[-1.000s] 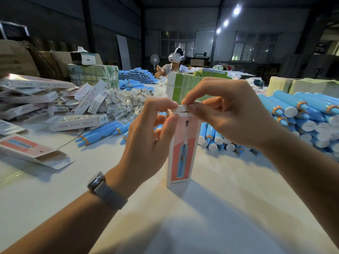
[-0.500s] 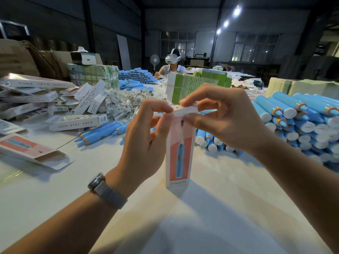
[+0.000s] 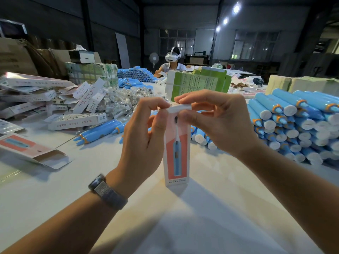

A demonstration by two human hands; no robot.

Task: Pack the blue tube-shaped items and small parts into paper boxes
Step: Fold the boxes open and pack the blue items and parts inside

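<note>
**Both hands pinch box lid shut**

Gripping the upright paper box (image 3: 176,143) at its top, the left hand (image 3: 145,143) steadies one side while the right hand (image 3: 218,123) presses the flap. Closing appears underway; next, tucking it fully. Blue tubes (image 3: 293,123) wait stacked at right on the table (image 3: 55,189).

both forearms raised, left hand (image 3: 145,136) and right hand (image 3: 216,123) pinching, fingertips nearly meeting, grey-strapped watch on left wrist

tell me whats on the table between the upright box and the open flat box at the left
In the head view, mostly bare table separates the upright box from the flat box; only the left hand and wrist cross above it.
</note>
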